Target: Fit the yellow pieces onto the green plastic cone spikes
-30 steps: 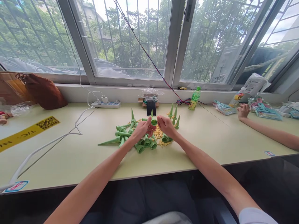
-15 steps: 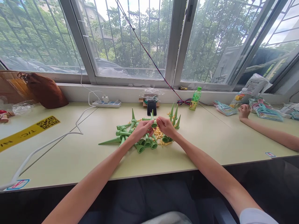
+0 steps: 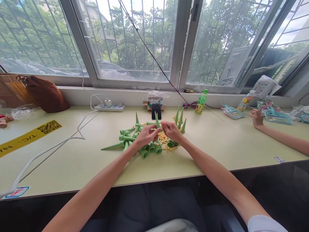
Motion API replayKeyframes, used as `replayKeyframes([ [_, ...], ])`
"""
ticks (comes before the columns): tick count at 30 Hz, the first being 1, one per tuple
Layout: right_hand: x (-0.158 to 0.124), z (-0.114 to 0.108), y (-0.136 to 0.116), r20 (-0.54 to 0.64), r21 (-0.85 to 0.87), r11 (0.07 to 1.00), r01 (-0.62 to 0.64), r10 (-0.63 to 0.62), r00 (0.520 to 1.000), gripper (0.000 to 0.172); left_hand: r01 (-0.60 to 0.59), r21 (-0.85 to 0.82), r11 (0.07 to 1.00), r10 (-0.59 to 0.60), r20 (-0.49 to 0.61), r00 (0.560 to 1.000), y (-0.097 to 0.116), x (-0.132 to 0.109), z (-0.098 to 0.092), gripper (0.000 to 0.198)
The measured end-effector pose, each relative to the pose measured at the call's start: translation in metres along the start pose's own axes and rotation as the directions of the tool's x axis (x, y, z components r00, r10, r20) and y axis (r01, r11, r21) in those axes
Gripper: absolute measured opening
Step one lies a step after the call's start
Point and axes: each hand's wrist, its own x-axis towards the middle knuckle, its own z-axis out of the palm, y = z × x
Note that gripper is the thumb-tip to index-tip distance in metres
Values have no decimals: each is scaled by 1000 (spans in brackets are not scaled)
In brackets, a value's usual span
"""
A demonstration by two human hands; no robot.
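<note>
A pile of green plastic cone spikes (image 3: pixel 135 140) lies on the pale green table (image 3: pixel 72 161), mixed with small yellow pieces (image 3: pixel 165 138). My left hand (image 3: pixel 146 135) and my right hand (image 3: pixel 171 130) meet above the pile. Both pinch one green spike (image 3: pixel 157 120) that points up between the fingertips. Three more green spikes (image 3: pixel 180 118) stand upright just behind my right hand.
A black phone (image 3: pixel 156 111) leans at the window sill behind the pile. A green bottle (image 3: pixel 201 101), a white power strip (image 3: pixel 109 107) with its cable and a brown bag (image 3: pixel 44 94) sit along the back. Another person's hand (image 3: pixel 257 117) rests at the right by packets.
The green spike between my fingers has turned from showing its open round end to standing point-up. The other person's hand has shifted slightly to the right.
</note>
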Motion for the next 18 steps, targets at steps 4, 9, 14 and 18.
replayKeyframes([
  [4, 1, 0, -1, -9, -5, 1000, -16, 16, 1000, 51, -54, 91, 994, 59, -47, 997, -1, 0, 2, 30],
  [9, 2, 0, 0, -12, -6, 998, -56, 56, 998, 54, -179, 298, 938, 198, -37, 979, -8, 2, 0, 26],
  [14, 3, 0, -1, -17, -6, 996, -90, 90, 996, 55, -228, 389, 893, 260, -33, 965, -12, 4, -1, 27],
  [18, 4, 0, -3, -88, -23, 996, -91, 88, 992, 56, -153, 412, 898, 222, -123, 967, -7, 5, 3, 35],
])
